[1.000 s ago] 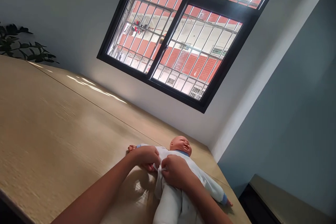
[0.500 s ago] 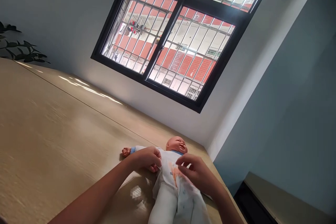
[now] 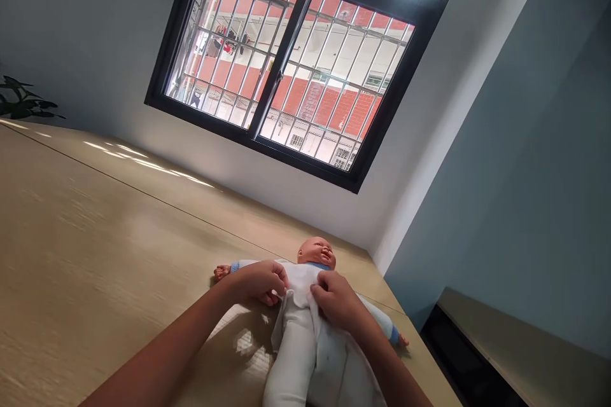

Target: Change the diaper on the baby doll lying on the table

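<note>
A baby doll (image 3: 316, 253) lies on its back on a light wood table (image 3: 95, 248), its head away from me and its legs toward me. It wears a white garment (image 3: 301, 283) with a blue collar and blue cuffs. My left hand (image 3: 260, 282) is curled on the garment's edge at the doll's chest. My right hand (image 3: 337, 301) grips the cloth flap just beside it, hiding the doll's middle. One white leg (image 3: 292, 356) shows below the hands.
A black-framed barred window (image 3: 281, 63) fills the wall above the table. A leafy plant (image 3: 23, 98) stands at the far left. At lower right, past the table's edge, is a dark cabinet with a beige top (image 3: 477, 337).
My right hand has come down from above the cloth onto the flap, moving left toward my left hand. The orange patch seen earlier is now covered. My left hand has barely moved.
</note>
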`<control>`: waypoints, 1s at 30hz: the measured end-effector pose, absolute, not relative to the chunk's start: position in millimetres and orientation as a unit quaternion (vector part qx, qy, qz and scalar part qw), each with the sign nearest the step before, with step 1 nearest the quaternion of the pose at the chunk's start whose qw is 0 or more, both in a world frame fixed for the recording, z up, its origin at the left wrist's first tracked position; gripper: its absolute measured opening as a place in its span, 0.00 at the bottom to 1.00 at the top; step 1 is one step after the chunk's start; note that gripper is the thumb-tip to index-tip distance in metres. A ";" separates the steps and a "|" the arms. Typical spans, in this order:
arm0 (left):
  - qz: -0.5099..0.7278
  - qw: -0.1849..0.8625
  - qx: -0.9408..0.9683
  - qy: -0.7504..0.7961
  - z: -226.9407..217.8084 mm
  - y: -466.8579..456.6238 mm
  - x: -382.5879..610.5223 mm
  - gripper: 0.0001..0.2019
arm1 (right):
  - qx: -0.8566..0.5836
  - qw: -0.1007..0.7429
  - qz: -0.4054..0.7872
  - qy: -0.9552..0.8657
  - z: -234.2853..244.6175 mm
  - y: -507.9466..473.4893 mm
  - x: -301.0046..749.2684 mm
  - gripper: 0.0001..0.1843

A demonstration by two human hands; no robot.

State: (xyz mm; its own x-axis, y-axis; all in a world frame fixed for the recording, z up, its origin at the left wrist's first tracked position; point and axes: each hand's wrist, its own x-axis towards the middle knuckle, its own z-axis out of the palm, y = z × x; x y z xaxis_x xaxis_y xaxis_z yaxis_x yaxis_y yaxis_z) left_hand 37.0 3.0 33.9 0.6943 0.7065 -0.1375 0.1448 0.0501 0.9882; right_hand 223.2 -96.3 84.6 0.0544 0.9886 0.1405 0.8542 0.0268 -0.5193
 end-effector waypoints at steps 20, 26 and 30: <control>0.121 0.599 0.734 0.297 28.0 0.1 39.2 0.21 | -0.601 0.368 0.426 -0.567 86.9 -95.4 222.5 0.03; 0.123 0.689 0.664 0.262 25.5 3.9 38.4 0.03 | -0.587 0.407 0.396 -0.577 111.6 -101.8 237.6 0.13; 0.130 0.682 0.685 0.221 14.4 13.7 43.9 0.07 | -0.598 0.391 0.319 -0.623 113.8 -96.2 250.3 0.10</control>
State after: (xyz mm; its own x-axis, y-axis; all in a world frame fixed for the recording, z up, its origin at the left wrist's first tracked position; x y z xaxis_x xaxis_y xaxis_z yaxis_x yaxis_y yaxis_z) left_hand 43.9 13.7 14.4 0.8683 0.4803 -0.1239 0.1260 0.0280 0.9916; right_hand 250.3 -96.2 113.8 0.0201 0.9943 0.1051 0.4956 0.0814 -0.8647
